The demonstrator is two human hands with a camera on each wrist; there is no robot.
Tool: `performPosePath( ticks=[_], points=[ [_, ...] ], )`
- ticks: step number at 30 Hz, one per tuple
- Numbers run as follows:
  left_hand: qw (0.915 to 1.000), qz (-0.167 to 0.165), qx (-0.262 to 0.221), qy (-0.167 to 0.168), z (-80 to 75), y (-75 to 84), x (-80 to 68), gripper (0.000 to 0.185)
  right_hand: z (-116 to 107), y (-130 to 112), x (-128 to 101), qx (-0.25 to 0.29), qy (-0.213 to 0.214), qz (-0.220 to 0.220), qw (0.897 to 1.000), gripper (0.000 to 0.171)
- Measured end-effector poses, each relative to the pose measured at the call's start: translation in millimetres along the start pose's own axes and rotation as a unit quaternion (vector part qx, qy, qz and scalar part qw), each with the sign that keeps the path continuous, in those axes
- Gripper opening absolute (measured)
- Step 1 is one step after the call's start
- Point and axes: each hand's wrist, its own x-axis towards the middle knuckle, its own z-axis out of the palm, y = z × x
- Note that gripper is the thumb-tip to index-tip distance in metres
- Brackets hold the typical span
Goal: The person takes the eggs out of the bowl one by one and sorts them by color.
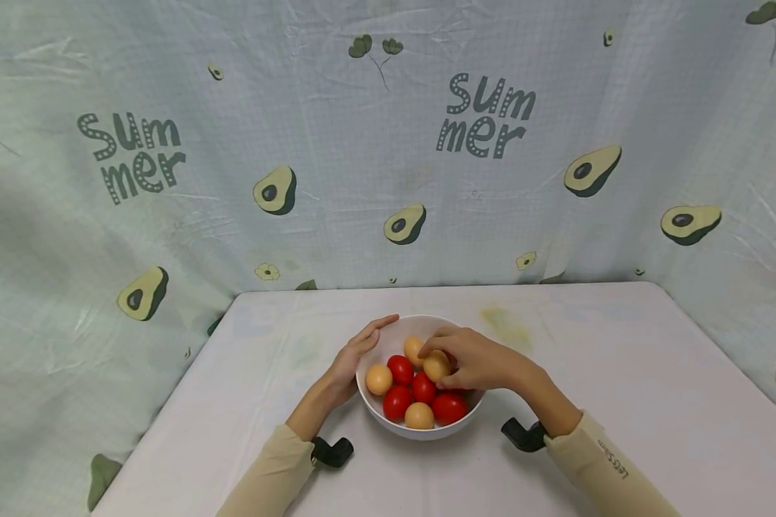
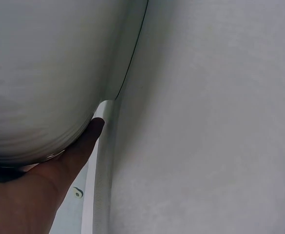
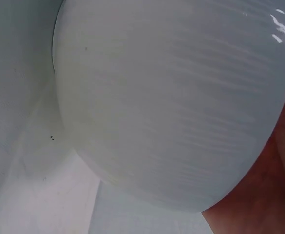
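Observation:
A white bowl (image 1: pixel 420 432) stands on the table, holding several brown eggs (image 1: pixel 419 416) and several shiny red tomatoes (image 1: pixel 449 407). Over the bowl's right half, my right hand (image 1: pixel 481 358) pinches one brown egg (image 1: pixel 436 365) between thumb and fingers, among the other pieces. My left hand (image 1: pixel 351 359) rests along the bowl's outer left side, its fingers stretched toward the far rim. In the left wrist view, the left thumb (image 2: pixel 76 156) lies against the bowl's wall (image 2: pixel 45 87). The bowl's outside (image 3: pixel 171 107) fills most of the right wrist view and hides the right fingertips.
A pale cloth covers the table (image 1: pixel 621 373), with a yellowish stain (image 1: pixel 506 324) behind the bowl on the right. A hanging curtain (image 1: pixel 336 129) printed with avocados closes off the back and sides. Black wrist mounts (image 1: pixel 332 452) sit on both forearms.

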Motion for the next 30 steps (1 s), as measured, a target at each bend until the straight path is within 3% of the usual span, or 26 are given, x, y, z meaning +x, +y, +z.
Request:
performPosePath(
  ticks=[8,19,30],
  points=[
    [0.9999,0.012,0.008,0.006,-0.4,-1.0,0.3,0.051,-6,-2,-3,0.021,0.003,0.003,1.000,0.042],
    [0.9999,0.014,0.005,0.001,-2.0,-2.1,0.8,0.051,-32,0,-17,0.028,0.057,-0.015,0.998,0.040],
    [0.9998,0.014,0.016,0.003,-0.8,-1.9,2.3,0.050,-54,24,-36,0.041,0.103,-0.002,0.994,0.042]
  ],
)
